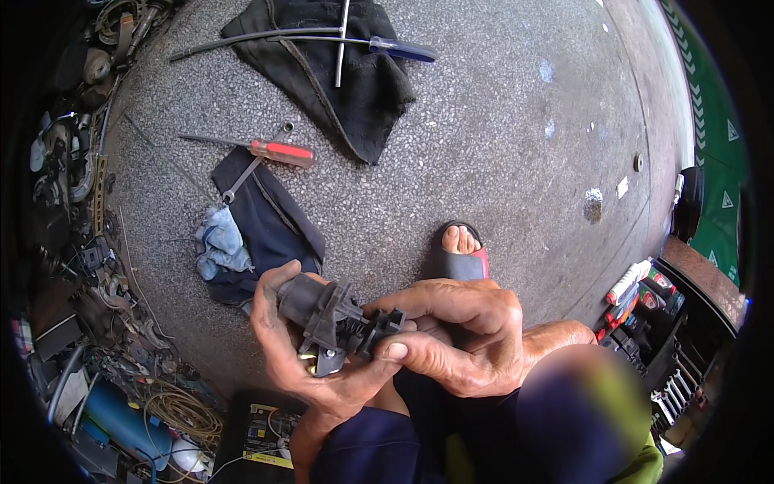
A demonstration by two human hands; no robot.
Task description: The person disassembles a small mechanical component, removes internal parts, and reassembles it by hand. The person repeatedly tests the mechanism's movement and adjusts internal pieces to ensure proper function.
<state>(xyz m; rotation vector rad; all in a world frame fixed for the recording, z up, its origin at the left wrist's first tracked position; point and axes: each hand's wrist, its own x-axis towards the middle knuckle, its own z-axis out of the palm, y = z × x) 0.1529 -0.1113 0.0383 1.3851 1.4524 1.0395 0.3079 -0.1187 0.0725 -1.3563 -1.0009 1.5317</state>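
Observation:
A dark, cylindrical black part (321, 319) with a square flange, a visible coil spring and a notched end piece is held over the floor in front of my lap. My left hand (290, 355) is closed around its body, the fingers along the left side and underneath. From the right, my right hand (468, 335) pinches the notched end piece (384, 329) between thumb and fingers. Whether that end piece is joined to the body or only pressed against it, I cannot tell. A small metal tab with a bolt shows at the part's lower edge.
Beyond my hands lie a red-handled screwdriver (280, 152), a wrench (246, 176), a light blue rag (222, 242) and dark cloths (343, 97). A blue-handled screwdriver (403, 49) rests across the far cloth. Metal parts (93, 274) crowd the left; wrenches (676, 394) sit at right.

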